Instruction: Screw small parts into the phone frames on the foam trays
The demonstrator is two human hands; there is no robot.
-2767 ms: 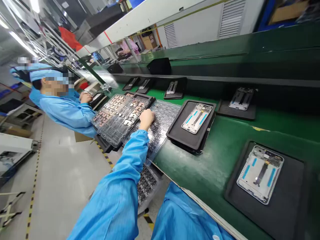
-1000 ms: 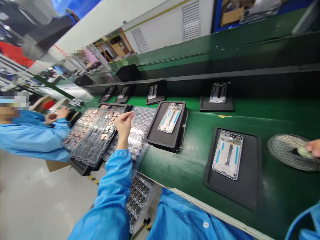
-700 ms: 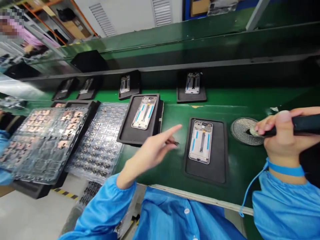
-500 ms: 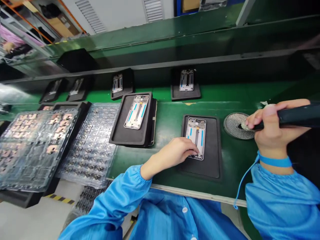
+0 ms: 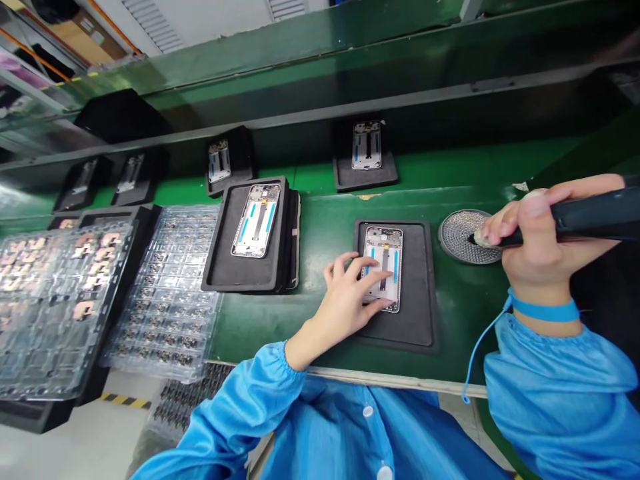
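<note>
My left hand (image 5: 349, 293) rests on the lower left part of a silver phone frame (image 5: 385, 263), its fingers spread over it. That frame lies in a black foam tray (image 5: 417, 313) on the green belt in front of me. My right hand (image 5: 543, 233) grips a black electric screwdriver (image 5: 590, 217), and the tip touches a round metal screw dish (image 5: 460, 233) to the right of the tray. A blue wrist strap (image 5: 543, 310) with a cord sits on my right wrist.
A second foam tray with a phone frame (image 5: 255, 227) lies on a stack to the left. Clear blister trays of small parts (image 5: 170, 293) and copper-coloured pieces (image 5: 55, 280) fill the left side. More trays with frames (image 5: 366, 150) ride the far belt.
My view swung right from the parts trays. My left hand left the blister tray, crossed the belt and settled on the phone frame. My right hand with the screwdriver came into view at the dish.
</note>
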